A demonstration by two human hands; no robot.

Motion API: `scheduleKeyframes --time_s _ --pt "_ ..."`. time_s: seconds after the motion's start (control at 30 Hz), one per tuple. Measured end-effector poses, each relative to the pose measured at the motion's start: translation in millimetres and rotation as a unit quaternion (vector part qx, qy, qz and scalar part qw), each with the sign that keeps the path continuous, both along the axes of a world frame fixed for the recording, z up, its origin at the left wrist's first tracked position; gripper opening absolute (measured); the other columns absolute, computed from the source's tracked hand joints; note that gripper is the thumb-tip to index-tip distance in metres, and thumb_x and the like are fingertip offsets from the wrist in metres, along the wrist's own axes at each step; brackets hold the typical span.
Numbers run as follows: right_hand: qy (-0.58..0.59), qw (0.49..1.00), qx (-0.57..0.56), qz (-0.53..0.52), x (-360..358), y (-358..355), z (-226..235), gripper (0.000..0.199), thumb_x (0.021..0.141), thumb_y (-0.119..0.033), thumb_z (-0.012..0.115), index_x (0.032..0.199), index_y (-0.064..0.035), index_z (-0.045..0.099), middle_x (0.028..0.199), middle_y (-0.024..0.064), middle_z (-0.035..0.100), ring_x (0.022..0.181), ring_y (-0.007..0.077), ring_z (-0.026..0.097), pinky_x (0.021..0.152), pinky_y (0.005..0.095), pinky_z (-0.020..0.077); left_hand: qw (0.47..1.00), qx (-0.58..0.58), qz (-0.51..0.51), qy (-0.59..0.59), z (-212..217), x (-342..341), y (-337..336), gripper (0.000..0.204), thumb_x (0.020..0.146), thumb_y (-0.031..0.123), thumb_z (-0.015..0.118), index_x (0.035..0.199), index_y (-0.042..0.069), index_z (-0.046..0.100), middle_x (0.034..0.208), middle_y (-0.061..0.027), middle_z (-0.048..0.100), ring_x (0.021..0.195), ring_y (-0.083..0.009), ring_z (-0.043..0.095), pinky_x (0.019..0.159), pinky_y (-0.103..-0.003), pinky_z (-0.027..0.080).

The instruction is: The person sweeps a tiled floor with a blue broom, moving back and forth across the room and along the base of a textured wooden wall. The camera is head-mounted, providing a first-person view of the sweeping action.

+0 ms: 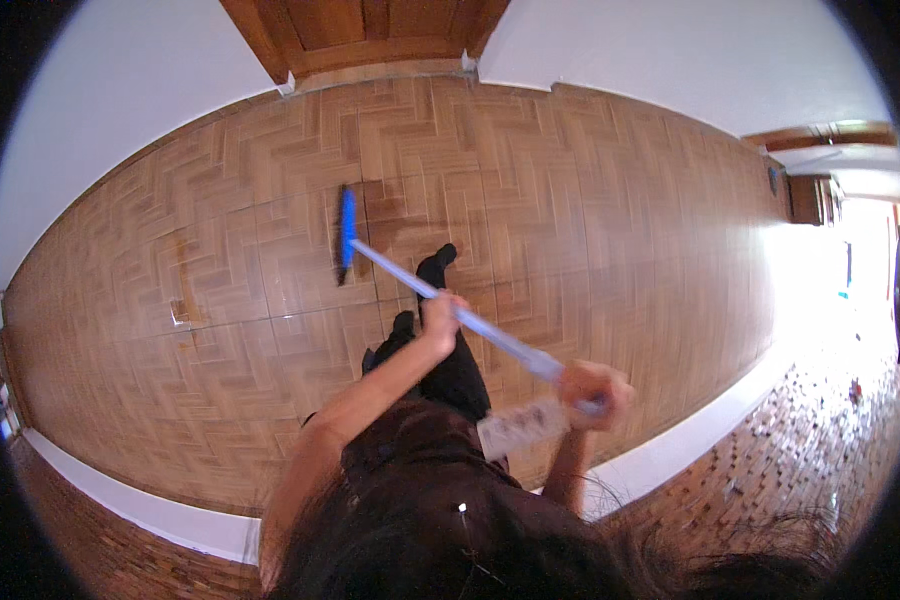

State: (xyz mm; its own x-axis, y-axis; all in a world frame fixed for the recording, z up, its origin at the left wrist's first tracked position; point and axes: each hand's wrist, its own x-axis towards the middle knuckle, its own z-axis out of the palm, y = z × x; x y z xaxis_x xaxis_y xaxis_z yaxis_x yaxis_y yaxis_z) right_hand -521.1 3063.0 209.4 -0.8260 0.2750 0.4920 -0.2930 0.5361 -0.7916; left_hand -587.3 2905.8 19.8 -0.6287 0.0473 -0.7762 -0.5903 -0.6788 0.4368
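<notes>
Both hands clamped on broom handle (470, 320): left hand (440, 312) mid-shaft, right hand (592, 388) at top end beside paper tag (520, 426). Blue broom head (346, 232) down on parquet floor (610, 210). Looks light, stiff; spaced two-point grip suits it.

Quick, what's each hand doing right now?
Left hand: closed around the middle of the broom handle.
Right hand: closed around the handle's upper end; a paper tag hangs beside it.

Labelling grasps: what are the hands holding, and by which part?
Both hold the broom by its pale handle: left hand mid-shaft, right hand near the top end.
</notes>
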Motion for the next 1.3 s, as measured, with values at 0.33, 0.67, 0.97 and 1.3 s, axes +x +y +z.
scheduleKeyframes --time_s 0.33,0.67,0.97,1.3 --pt "-0.161 0.875 -0.201 0.409 -186.1 -113.5 -90.6 0.025 0.076 -0.017 0.041 0.059 0.0005 0.044 0.056 0.0100 0.047 0.051 0.0240 0.047 0.052 0.0312 0.0391 0.987 -0.156 0.045 0.004 -158.4 -161.2 -149.0 0.014 0.071 0.016 0.041 0.070 0.002 0.044 0.063 -0.0110 0.050 0.053 -0.0198 0.048 0.046 -0.034 0.041" --pt "-0.058 0.953 -0.288 -0.080 -229.2 54.8 -24.8 0.036 0.079 -0.026 0.036 0.052 -0.0035 0.042 0.044 0.0078 0.044 0.039 0.0140 0.041 0.037 0.0248 0.0310 0.872 -0.114 -0.471 0.068 -160.8 -228.1 185.4 0.019 0.073 0.020 0.037 0.062 0.008 0.046 0.049 -0.0056 0.046 0.040 -0.0149 0.045 0.034 -0.030 0.037" --pt "-0.088 0.994 -0.035 0.057 -294.2 63.1 63.5 0.029 0.075 -0.025 0.038 0.057 -0.0026 0.045 0.045 0.0088 0.042 0.039 0.0179 0.042 0.039 0.0284 0.0346 0.935 0.117 -0.325 -0.079 -12.7 -265.8 239.7 0.029 0.079 0.030 0.033 0.065 0.010 0.049 0.054 -0.0012 0.051 0.041 -0.0124 0.046 0.036 -0.027 0.036" --pt "0.262 0.958 -0.111 0.021 -406.4 78.3 9.2 0.014 0.070 -0.014 0.042 0.070 -0.0020 0.051 0.065 0.0106 0.051 0.048 0.0213 0.048 0.043 0.0352 0.0393 0.985 -0.018 -0.157 0.074 3.3 -401.2 102.0 0.036 0.080 0.033 0.033 0.069 0.003 0.050 0.060 -0.0062 0.051 0.051 -0.0167 0.047 0.045 -0.029 0.038"
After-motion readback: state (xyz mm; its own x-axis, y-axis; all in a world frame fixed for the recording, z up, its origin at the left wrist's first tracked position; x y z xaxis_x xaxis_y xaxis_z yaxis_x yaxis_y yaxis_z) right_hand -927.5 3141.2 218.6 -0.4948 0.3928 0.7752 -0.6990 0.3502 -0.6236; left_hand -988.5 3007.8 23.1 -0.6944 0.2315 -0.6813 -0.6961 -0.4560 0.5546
